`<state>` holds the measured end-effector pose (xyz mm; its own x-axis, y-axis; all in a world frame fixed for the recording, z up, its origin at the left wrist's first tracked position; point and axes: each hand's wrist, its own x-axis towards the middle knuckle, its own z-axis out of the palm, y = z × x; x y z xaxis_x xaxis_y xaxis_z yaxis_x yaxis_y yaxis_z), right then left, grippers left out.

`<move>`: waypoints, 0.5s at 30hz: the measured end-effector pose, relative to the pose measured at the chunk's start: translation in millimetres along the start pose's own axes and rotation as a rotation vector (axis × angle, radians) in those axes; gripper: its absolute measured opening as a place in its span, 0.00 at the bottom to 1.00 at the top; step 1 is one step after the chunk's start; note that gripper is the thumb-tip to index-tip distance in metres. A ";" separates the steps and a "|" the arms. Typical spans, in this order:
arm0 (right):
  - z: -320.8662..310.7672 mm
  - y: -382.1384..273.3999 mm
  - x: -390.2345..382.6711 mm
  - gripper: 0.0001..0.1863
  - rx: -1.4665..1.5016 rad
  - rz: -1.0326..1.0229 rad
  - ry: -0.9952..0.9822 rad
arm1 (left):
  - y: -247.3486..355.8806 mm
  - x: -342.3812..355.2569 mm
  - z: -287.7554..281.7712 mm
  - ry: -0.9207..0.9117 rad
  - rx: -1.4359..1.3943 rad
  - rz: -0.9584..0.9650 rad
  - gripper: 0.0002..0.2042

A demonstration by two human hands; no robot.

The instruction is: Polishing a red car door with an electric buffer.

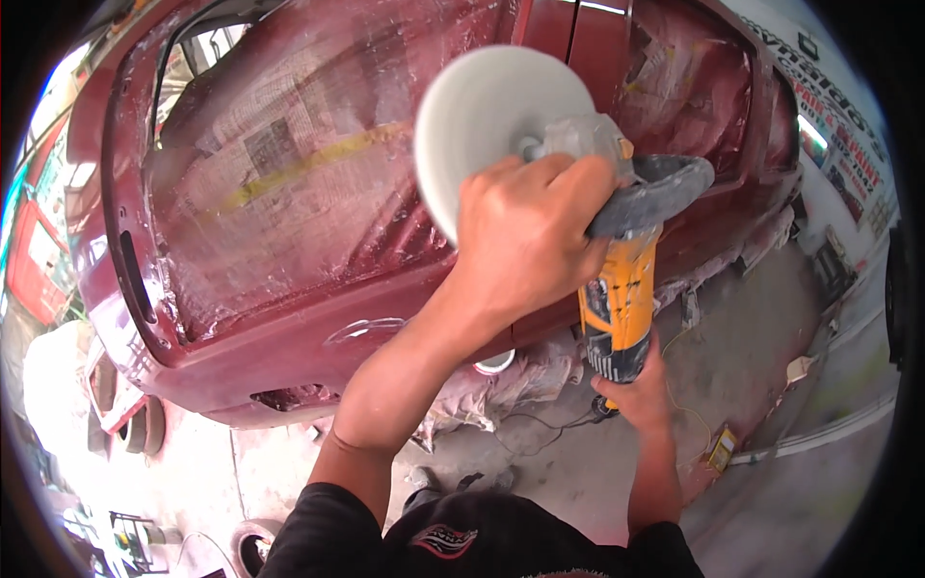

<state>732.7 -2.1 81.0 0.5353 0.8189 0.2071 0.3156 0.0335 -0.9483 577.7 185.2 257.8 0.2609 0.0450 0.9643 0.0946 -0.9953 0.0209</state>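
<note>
I hold a yellow and black electric polisher [631,289] up in front of the dark red car body [275,347]. My left hand [535,226] is closed around the front of it, at the black loop handle [674,183]. Lower down, the fingers of my right hand [644,385] wrap the black rear end of the body. A round white pad [472,116] on the polisher's head faces the car's side; whether it touches the panel I cannot tell. Newspaper masking [289,144] with a yellow tape strip covers a large opening of the car.
Crumpled sheeting [525,390] hangs along the car's lower edge, near a white round container [494,363]. A dark cable [540,438] trails over the floor. At the right lies a small yellow box [721,449], below a wall with a printed banner [838,135]. A tyre [252,547] lies lower left.
</note>
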 end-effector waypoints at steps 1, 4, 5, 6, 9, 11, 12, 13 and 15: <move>3.5 6.5 -6.5 0.52 -0.007 -0.007 -0.009 | 3.6 -9.0 -4.8 -0.025 0.018 -0.008 0.11; 13.9 24.5 -24.4 0.53 -0.017 -0.020 -0.045 | 10.4 -31.6 -7.1 -0.042 0.039 -0.051 0.11; 16.3 30.5 -30.0 0.53 -0.035 0.009 -0.004 | 11.1 -38.8 -5.6 -0.051 0.009 -0.027 0.11; 19.4 36.9 -36.9 0.53 -0.059 0.036 0.030 | 12.3 -47.3 -5.3 -0.071 -0.015 -0.028 0.12; 24.4 60.6 -61.2 0.53 -0.094 0.117 0.049 | 23.7 -77.7 -4.1 -0.070 -0.002 -0.087 0.11; 31.5 81.6 -78.4 0.52 -0.074 0.161 0.011 | 32.8 -99.6 -5.0 -0.085 -0.022 -0.049 0.09; 33.8 92.1 -88.8 0.52 -0.057 0.154 0.030 | 35.9 -109.5 -4.4 -0.081 -0.021 -0.061 0.09; 36.2 102.3 -100.4 0.52 -0.023 0.139 0.004 | 38.7 -119.6 -5.0 -0.106 -0.033 -0.071 0.09; 52.9 122.6 -126.6 0.53 -0.006 0.204 0.016 | 44.2 -142.0 -11.8 -0.169 -0.037 -0.083 0.10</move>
<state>662.1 -71.3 -74.2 0.6009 0.7992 0.0145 0.2035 -0.1355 -0.9697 533.5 133.8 124.9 0.4113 0.1377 0.9010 0.0882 -0.9899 0.1110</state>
